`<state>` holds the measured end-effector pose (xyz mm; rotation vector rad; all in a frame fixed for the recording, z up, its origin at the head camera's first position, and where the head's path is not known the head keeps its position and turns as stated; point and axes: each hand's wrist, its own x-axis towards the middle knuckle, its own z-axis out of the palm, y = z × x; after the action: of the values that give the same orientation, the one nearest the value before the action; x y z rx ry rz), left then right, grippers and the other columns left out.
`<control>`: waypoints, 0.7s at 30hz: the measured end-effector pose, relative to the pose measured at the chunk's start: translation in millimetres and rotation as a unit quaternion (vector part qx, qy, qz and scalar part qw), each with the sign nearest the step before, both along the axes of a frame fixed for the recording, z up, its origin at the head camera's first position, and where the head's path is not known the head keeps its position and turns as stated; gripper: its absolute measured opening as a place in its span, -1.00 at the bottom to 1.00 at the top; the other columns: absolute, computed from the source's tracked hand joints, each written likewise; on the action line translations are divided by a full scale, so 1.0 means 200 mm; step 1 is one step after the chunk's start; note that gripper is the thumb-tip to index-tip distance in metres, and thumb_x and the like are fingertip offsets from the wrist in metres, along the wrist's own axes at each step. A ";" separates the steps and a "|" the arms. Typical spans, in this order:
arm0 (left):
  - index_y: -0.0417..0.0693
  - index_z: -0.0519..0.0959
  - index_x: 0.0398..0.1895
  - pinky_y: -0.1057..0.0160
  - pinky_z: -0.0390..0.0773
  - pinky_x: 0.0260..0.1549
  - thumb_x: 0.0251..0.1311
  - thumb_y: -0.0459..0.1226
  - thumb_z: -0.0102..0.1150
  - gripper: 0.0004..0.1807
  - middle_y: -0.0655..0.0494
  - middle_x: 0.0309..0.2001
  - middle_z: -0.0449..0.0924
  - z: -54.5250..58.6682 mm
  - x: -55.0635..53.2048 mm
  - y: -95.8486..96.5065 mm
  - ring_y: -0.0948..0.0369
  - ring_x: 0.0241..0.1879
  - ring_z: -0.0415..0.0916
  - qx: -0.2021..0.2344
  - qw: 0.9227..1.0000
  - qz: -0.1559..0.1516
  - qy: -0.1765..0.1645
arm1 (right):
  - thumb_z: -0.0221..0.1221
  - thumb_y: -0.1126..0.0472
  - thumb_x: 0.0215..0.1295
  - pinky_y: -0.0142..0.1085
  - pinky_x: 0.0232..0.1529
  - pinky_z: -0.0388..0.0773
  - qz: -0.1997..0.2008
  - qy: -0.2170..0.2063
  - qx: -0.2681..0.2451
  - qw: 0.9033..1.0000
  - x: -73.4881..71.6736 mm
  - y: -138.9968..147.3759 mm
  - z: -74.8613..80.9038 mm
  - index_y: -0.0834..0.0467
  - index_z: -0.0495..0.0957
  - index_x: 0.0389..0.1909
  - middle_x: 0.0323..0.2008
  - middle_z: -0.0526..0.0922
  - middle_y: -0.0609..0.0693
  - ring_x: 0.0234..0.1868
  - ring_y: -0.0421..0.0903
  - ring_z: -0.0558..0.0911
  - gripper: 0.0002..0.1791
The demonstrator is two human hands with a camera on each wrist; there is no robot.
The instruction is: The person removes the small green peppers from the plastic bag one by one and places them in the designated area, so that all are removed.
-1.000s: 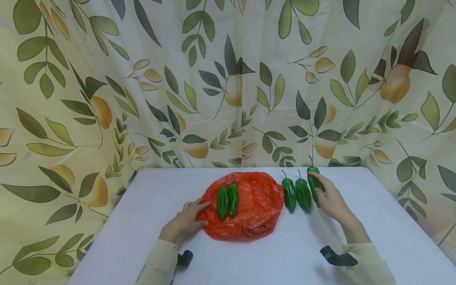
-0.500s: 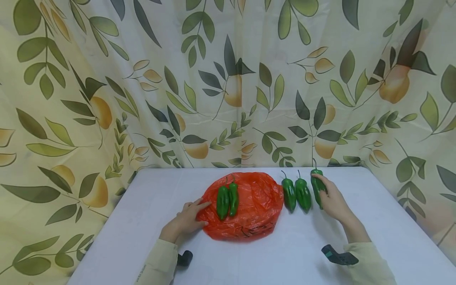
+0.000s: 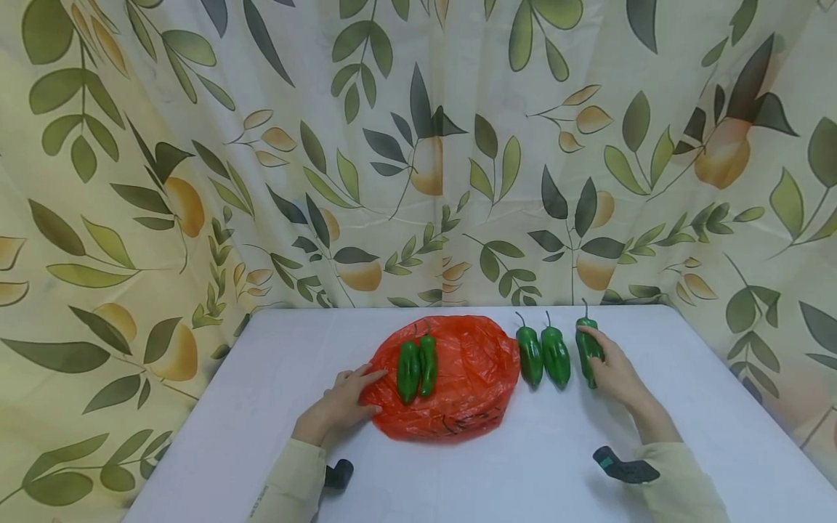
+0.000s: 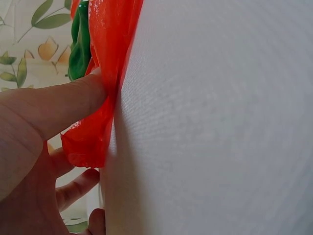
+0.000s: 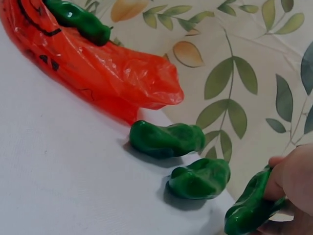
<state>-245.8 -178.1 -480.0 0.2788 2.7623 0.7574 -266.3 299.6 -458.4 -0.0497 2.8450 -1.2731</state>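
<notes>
My right hand (image 3: 615, 370) pinches a green pepper (image 3: 585, 345) by its side, thumb on one side and fingers on the other; its thin stem points away. Left of it, two more green peppers, one nearer the bag (image 3: 530, 357) and one farther right (image 3: 555, 357), lie side by side on the table. My left hand (image 3: 346, 399) rests at the left edge of a crumpled red plastic bag (image 3: 477, 378), its fingers spread and its thumb (image 4: 73, 100) touching the plastic. On the bag lie a thicker pepper (image 3: 408, 374) and a slimmer pepper (image 3: 428, 367).
A white table (image 3: 418, 479) stands under everything. Behind and at the sides hangs a curtain (image 3: 418, 240) printed with leaves and fruit. Dark wrist devices, one at the left sleeve (image 3: 339, 474) and one at the right sleeve (image 3: 626, 466), stick out over the table.
The right hand has moved the pepper a little to the right, widening the gap to its neighbour, and turned it more upright in view. The left hand and the bag have stayed put.
</notes>
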 end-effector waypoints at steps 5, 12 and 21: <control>0.29 0.36 0.48 -0.57 0.20 0.26 0.19 -0.13 0.40 -0.24 0.00 0.58 0.15 -0.01 0.00 0.00 -0.15 0.49 0.08 0.003 1.000 0.001 -0.001 | -0.23 0.49 0.35 0.53 0.37 -0.02 0.005 -0.007 -0.008 1.000 -0.01 -0.01 -0.02 0.29 -0.11 0.59 0.50 -0.18 0.61 0.48 0.64 -0.09 -0.25; 0.31 0.36 0.48 -0.55 0.27 0.24 0.19 -0.11 0.40 -0.24 0.03 0.58 0.15 -0.01 0.00 0.00 -0.14 0.49 0.09 -0.003 1.000 0.004 -0.002 | -0.22 0.47 0.36 0.52 0.39 -0.06 0.002 -0.029 0.003 1.000 -0.01 0.01 -0.06 0.28 -0.12 0.59 0.50 -0.20 0.61 0.48 0.63 -0.12 -0.25; 0.30 0.36 0.48 -0.54 0.28 0.23 0.19 -0.12 0.40 -0.24 0.02 0.58 0.15 0.00 0.00 0.01 -0.14 0.48 0.10 -0.006 1.000 0.002 0.002 | -0.22 0.44 0.39 0.51 0.39 -0.04 0.006 -0.051 0.024 0.998 -0.02 0.02 -0.06 0.27 -0.15 0.60 0.49 -0.17 0.61 0.48 0.62 -0.08 -0.25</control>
<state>-245.9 -177.1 -480.5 0.2716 2.7709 0.7407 -269.4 302.8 -470.9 -0.0012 2.7826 -1.1702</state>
